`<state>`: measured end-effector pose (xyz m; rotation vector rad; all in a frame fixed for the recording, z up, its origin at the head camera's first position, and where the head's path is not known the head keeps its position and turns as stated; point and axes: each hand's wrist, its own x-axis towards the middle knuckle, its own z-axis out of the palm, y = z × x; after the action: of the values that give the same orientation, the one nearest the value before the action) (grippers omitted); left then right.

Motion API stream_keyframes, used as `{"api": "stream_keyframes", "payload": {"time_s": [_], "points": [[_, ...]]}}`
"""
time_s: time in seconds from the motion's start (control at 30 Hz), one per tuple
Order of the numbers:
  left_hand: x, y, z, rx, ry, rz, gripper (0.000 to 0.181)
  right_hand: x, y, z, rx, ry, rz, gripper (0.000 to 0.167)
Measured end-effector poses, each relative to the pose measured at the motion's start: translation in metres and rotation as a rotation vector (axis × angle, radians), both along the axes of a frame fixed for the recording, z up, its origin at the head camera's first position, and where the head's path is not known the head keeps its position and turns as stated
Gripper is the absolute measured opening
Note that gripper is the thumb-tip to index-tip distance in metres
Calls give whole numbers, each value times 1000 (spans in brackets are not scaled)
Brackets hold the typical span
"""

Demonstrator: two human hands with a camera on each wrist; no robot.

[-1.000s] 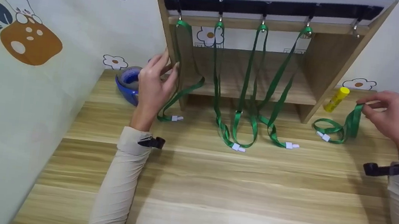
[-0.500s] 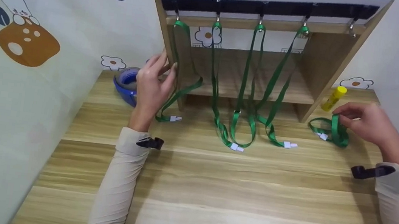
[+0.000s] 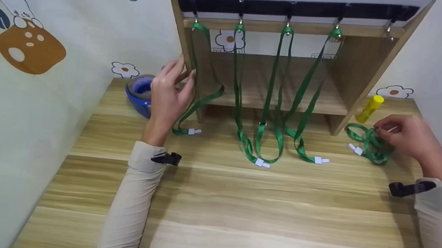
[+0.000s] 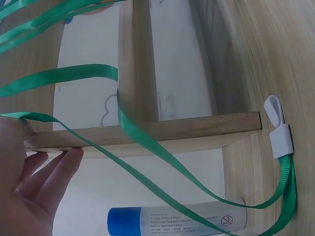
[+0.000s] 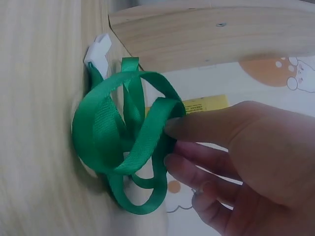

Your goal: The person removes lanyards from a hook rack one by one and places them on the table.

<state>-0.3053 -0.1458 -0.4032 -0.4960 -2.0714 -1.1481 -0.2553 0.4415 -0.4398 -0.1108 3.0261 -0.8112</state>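
Note:
My left hand (image 3: 171, 90) grips the side panel of a wooden shelf (image 4: 187, 129), its fingers (image 4: 61, 172) lying along the panel's outer face. Beside that hand hangs a green lanyard (image 4: 147, 140) with a white clip. At the right, my right hand (image 3: 411, 134) pinches a loop of a loose, coiled green lanyard (image 5: 101, 128) between thumb and fingertips. This coil rests on the table, its white clip (image 3: 355, 149) pointing left. Several green lanyards (image 3: 271, 84) hang from hooks along the shelf's black strip, and the rightmost hook (image 3: 390, 33) holds nothing.
A yellow glue stick (image 3: 370, 109) stands behind the coil, near the shelf's right side. Left of the shelf sits a blue tape dispenser (image 3: 138, 99). Ends of the hanging lanyards lie on the wooden table (image 3: 259, 221). A blue-capped tube (image 4: 177, 219) lies beside the left panel.
My right hand has moved left and lower with the lanyard, whose raised loop has sunk into a looser coil on the table. My left hand stays in place.

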Motion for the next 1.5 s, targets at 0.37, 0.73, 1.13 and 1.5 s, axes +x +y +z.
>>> {"api": "stream_keyframes", "payload": {"time_s": [0.37,0.73,1.13,1.5], "points": [[3,-1,0,-22,2,11,45,-2,4,1,-29,-50,-33,23],[3,-2,1,-2,-13,12,47,26,-47,42,-63,175,-14,33],[0,1,-2,-23,0,14,46,28,-139,63,-408,351,161,35],[2,0,1,-21,-18,19,47,-4,-175,57,-1036,114,241,50]]}}
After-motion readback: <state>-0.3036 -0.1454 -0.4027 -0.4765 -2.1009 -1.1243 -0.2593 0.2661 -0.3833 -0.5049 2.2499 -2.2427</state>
